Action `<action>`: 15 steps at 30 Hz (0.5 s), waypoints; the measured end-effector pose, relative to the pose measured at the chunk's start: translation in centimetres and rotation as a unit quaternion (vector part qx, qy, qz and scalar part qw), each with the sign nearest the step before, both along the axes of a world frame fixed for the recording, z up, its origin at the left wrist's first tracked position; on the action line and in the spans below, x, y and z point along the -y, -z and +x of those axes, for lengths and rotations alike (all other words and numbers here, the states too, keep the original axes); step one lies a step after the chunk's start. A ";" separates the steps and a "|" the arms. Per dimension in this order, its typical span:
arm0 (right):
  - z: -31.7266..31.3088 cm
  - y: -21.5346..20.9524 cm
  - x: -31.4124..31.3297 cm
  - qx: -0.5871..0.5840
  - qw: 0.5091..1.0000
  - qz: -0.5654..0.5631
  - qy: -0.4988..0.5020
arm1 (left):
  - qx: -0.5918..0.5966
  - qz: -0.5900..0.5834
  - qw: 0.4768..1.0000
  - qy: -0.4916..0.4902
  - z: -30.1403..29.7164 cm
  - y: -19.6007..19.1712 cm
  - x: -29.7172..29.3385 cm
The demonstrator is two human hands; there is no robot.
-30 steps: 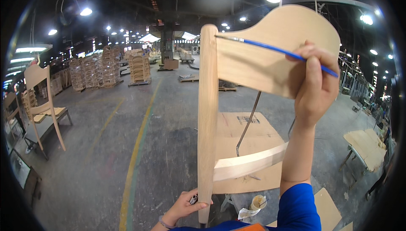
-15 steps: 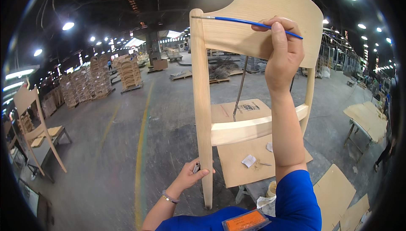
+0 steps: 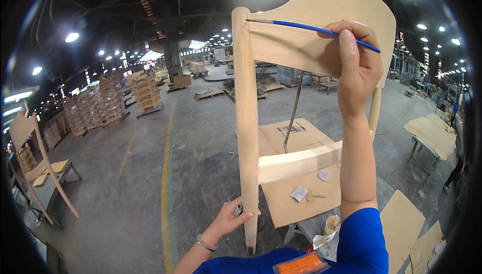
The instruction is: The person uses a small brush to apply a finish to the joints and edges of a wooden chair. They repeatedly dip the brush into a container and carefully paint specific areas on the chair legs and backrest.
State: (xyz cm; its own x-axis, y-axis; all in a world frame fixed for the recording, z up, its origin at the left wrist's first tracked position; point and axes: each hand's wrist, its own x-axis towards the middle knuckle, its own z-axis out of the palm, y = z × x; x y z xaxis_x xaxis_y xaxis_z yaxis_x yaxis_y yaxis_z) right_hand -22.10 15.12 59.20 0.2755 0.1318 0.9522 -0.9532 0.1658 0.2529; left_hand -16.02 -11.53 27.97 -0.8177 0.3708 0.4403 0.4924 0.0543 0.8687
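Observation:
A pale, bare wooden chair frame (image 3: pixel 247 123) stands upright before me, with a curved backrest panel (image 3: pixel 326 10) between its posts and a crossrail (image 3: pixel 296 162) lower down. My right hand (image 3: pixel 360 78) pinches a thin blue-handled paintbrush (image 3: pixel 296 25). The brush tip meets the seam between the left post's top and the backrest. Low on that same post, my left hand (image 3: pixel 226 228) is closed round the wood. A small dark metallic object (image 3: pixel 238 210) also shows in its grip, too small to name. My right forearm covers part of the crossrail and the far post.
Behind the frame, cardboard (image 3: pixel 281 206) on a low stand carries crumpled white scraps and wood crumbs. A small cup (image 3: pixel 332 224) stands by its near edge. Another chair (image 3: pixel 37 161) is at far left, stacked wooden parts (image 3: pixel 144 93) farther back, and a board-topped table (image 3: pixel 432 136) at right.
The brush tip has moved right, from the post's face to the seam beside the backrest. The whole chair frame sits slightly farther right in view. Both hands keep their holds.

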 end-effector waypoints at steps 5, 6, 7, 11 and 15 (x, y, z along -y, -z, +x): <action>-0.5 0.1 -0.2 0.002 1.000 0.005 0.015 | 0.021 -0.019 1.000 0.013 -0.5 0.8 -0.6; -0.6 0.1 -0.4 0.000 1.000 0.009 0.015 | 0.018 -0.025 0.999 0.009 -0.6 1.0 -0.8; -0.6 0.1 -0.4 0.005 1.000 0.013 0.022 | 0.019 -0.019 1.000 0.013 -0.6 1.1 -0.9; -0.7 0.1 -1.4 0.006 0.999 0.024 0.027 | 0.030 -0.001 0.999 0.012 -0.7 1.7 -2.6; -1.3 0.1 -1.6 0.011 0.999 0.036 0.024 | 0.022 0.009 1.000 0.007 -0.9 1.9 -3.3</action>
